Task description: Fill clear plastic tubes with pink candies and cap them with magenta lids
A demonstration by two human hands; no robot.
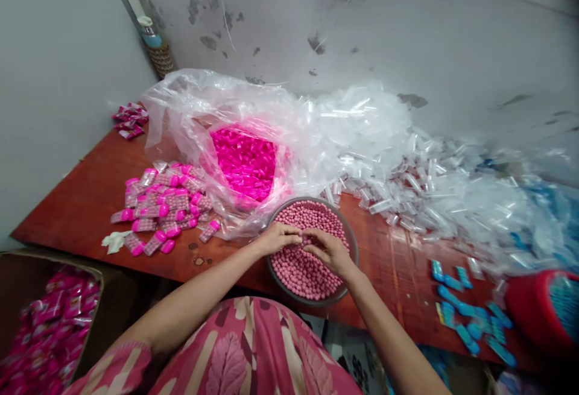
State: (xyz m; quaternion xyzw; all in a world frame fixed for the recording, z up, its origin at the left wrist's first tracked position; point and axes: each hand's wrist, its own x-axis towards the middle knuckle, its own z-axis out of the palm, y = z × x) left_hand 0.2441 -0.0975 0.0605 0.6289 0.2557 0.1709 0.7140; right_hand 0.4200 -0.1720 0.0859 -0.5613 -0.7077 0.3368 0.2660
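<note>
A grey bowl (354,256) full of small round pink balls (307,274) stands at the table's front edge. My left hand (281,238) is over the bowl, its fingers pinched together and pointing right. My right hand (329,251) meets it from the other side with fingers curled. The fingertips come together above the balls around something small that I cannot make out. Behind the bowl lies a see-through plastic bag (181,99) with bright pink caps (244,163) in its opening. Left of it is a pile of small pink-capped containers (165,202) filled with pink balls.
Many see-through small tubes (384,205) and plastic bags (362,123) spread along the wall on the right. Blue containers (470,310) lie near a red bucket (527,304) at the right. A box (100,298) of pink packets stands at lower left. A bottle (151,36) is in the corner.
</note>
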